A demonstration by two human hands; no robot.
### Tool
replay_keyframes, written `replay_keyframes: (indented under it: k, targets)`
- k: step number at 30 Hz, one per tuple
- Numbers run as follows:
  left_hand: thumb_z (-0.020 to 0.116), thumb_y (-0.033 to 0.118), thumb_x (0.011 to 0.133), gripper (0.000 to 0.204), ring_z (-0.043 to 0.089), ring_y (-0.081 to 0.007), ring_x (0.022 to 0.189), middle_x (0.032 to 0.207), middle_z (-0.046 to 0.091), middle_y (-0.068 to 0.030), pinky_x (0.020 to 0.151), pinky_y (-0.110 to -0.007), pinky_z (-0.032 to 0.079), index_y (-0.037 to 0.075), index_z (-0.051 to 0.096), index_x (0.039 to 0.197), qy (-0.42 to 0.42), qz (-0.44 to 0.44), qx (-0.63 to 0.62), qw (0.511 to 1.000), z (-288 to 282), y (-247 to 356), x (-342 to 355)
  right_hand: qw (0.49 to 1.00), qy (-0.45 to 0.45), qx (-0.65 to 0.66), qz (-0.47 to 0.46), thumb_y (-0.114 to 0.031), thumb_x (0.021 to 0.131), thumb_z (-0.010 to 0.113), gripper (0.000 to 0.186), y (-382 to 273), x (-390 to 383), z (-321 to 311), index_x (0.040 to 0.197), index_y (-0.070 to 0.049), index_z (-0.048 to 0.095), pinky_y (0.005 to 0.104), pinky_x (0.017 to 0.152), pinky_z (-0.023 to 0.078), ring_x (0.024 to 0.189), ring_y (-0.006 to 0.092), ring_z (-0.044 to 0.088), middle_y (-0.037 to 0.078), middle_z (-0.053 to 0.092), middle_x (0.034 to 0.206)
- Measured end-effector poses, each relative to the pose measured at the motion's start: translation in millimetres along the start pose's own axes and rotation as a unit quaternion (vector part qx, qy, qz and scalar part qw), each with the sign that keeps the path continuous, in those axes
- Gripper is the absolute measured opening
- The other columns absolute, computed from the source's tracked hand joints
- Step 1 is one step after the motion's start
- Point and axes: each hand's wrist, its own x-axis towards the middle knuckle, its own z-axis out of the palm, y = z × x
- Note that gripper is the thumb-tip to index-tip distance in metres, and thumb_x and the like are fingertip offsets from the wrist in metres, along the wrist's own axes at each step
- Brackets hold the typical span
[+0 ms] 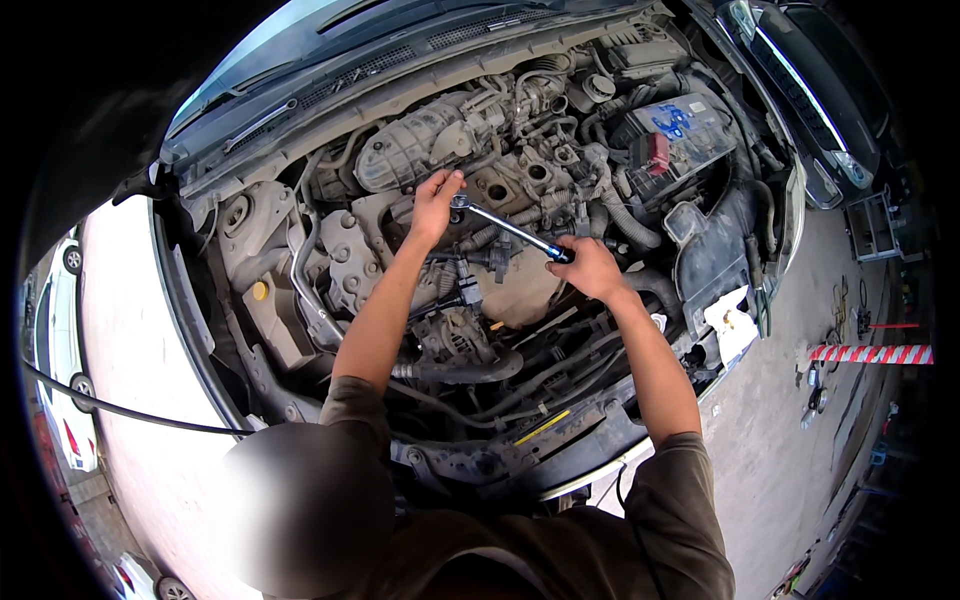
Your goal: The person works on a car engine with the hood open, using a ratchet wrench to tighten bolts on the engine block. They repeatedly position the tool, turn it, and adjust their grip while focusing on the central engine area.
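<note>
Over the open engine bay I hold a ratchet wrench with a chrome shaft and a dark grip. My right hand is closed round the grip end. At the wrench's round head, my left hand is closed, its thumb and fingers pressed close against the head. What sits under the head is hidden by my left hand. Below both hands lies the dusty engine, with round openings in its top just beyond the wrench. A black plug-like part stands on the engine nearer me.
A battery with a red terminal cover sits at the far right of the bay. Another wrench lies along the cowl at far left. A crumpled white paper and pliers rest at the right edge. A red-and-white striped bar is farther right.
</note>
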Motion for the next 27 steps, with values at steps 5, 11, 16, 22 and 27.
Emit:
replay_keyframes:
  k: [5,11,16,22,27]
  targets:
    - [0.056,0.027,0.097,0.024,0.05,-0.0072,0.077,0.083,0.058,0.0022,0.071,-0.023,0.041,0.003,0.062,0.092,-0.071,0.021,0.049,0.996,2,4,9,0.988,0.041,-0.144,0.029,-0.027,0.075,0.071,0.039,23,53,-22,0.112,-0.017,0.066,0.0444,0.087,0.049,0.096,0.0342,0.063,0.012,0.068,0.101]
    - [0.055,0.027,0.098,0.023,0.051,-0.0068,0.077,0.082,0.058,0.0014,0.071,-0.023,0.044,0.005,0.062,0.104,-0.039,0.004,-0.054,0.998,-12,-24,-19,0.943,0.165,-0.279,-0.07,-0.025,0.072,0.075,0.035,7,97,-17,0.105,-0.017,0.065,0.0447,0.099,0.038,0.106,0.0238,0.059,0.004,0.067,0.102]
    - [0.057,0.042,0.095,0.043,0.047,-0.0101,0.072,0.082,0.058,-0.0026,0.069,-0.026,0.041,0.002,0.059,0.11,0.084,-0.021,0.119,0.989,-1,-17,-29,0.938,0.197,-0.277,-0.068,-0.025,0.073,0.075,0.036,14,98,-10,0.106,-0.015,0.064,0.0452,0.099,0.04,0.103,0.0265,0.061,0.007,0.067,0.102]
    - [0.049,0.046,0.097,0.047,0.053,-0.0152,0.083,0.092,0.062,-0.0076,0.081,-0.029,0.043,0.003,0.057,0.114,0.11,-0.039,0.11,0.987,21,-28,-32,0.971,0.054,-0.227,0.053,-0.03,0.078,0.07,0.038,18,27,21,0.109,-0.009,0.061,0.046,0.082,0.052,0.094,0.0355,0.064,0.017,0.067,0.098]
    - [0.048,0.04,0.099,0.038,0.053,-0.0171,0.097,0.098,0.065,-0.0041,0.09,-0.028,0.038,0.006,0.056,0.114,0.065,-0.1,-0.013,0.993,30,-30,-15,0.984,-0.098,0.107,0.105,-0.026,0.077,0.073,0.044,-60,-45,102,0.105,0.001,0.054,0.0455,0.082,0.049,0.092,0.0401,0.064,0.023,0.067,0.091]
